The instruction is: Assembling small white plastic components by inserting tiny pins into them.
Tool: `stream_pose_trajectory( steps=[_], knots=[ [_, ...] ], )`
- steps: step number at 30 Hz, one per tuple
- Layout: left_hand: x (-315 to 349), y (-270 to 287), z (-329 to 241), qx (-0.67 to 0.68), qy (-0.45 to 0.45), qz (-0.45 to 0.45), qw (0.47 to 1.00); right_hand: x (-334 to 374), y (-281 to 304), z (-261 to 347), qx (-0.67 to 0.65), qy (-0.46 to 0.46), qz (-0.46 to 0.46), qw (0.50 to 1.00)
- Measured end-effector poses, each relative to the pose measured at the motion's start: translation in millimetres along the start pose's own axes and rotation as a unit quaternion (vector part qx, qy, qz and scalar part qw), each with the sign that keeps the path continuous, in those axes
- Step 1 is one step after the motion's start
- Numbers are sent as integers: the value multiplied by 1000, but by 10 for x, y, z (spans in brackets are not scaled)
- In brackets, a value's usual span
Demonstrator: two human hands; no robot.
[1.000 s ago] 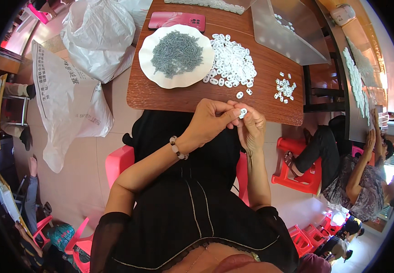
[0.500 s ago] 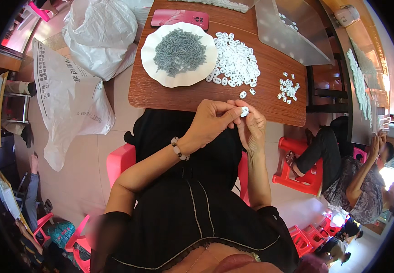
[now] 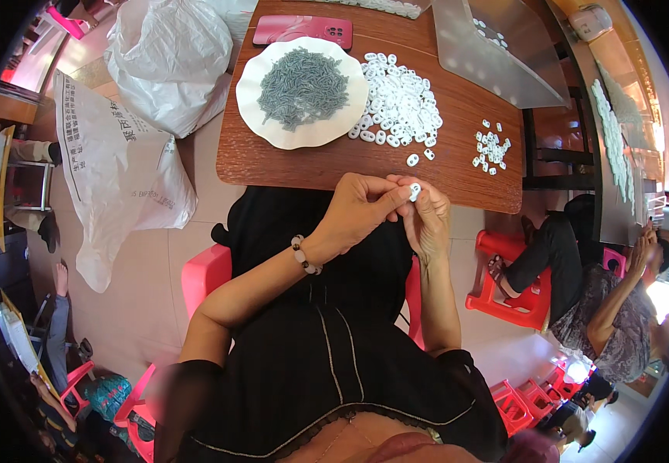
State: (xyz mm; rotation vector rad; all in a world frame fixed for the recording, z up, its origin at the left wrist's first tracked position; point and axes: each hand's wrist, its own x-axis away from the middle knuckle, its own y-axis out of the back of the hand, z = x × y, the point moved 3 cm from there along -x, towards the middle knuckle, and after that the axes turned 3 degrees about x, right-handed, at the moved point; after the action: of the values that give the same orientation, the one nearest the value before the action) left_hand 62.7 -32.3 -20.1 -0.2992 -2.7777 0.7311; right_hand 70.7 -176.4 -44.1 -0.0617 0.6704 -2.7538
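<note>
While both hands meet at the near edge of the brown table [image 3: 272,171], a small white piece [image 3: 415,191] with holes sits between their fingertips, raised in front of the lap. The left hand [image 3: 353,208] is closed in a pinch, thumb and forefinger at the piece's left side; the right hand [image 3: 428,224] grips it from the other side, thumb against it and fingers curled behind. Whether a grey bit is also caught between the left fingertips is too small to tell.

The likeliest trouble is a slip: only fingertips hold something this small, so uneven pressure or a twist from one thumb could pop it out and drop it onto the lap or floor. Two loose white pieces [image 3: 413,160] lie just beyond the fingers, near the table's edge, where a careless knuckle could brush them off.

The wavy-rimmed dish [image 3: 248,100] of slim grey pieces [image 3: 303,89] stands right beside the big white heap [image 3: 400,108]; a bump to its rim could tip grey bits among the white. The smaller white cluster [image 3: 491,150] lies apart on the right, with nothing fencing it in, so a sweeping right forearm could scatter it or push it toward the heap.
</note>
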Motion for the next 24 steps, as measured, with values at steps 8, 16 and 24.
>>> stream_pose_trajectory(
  steps=[8,16,24],
  knots=[
    [0,27,-23,20,18,-6,1000,-61,59,173,53,32,-21,998],
    [15,421,2,33,58,-60,996,-762,0,1610,449,247,-161,844],
    [-10,395,22,15,51,-45,998,-1921,683,2209,744,229,-287,559]
  ],
)
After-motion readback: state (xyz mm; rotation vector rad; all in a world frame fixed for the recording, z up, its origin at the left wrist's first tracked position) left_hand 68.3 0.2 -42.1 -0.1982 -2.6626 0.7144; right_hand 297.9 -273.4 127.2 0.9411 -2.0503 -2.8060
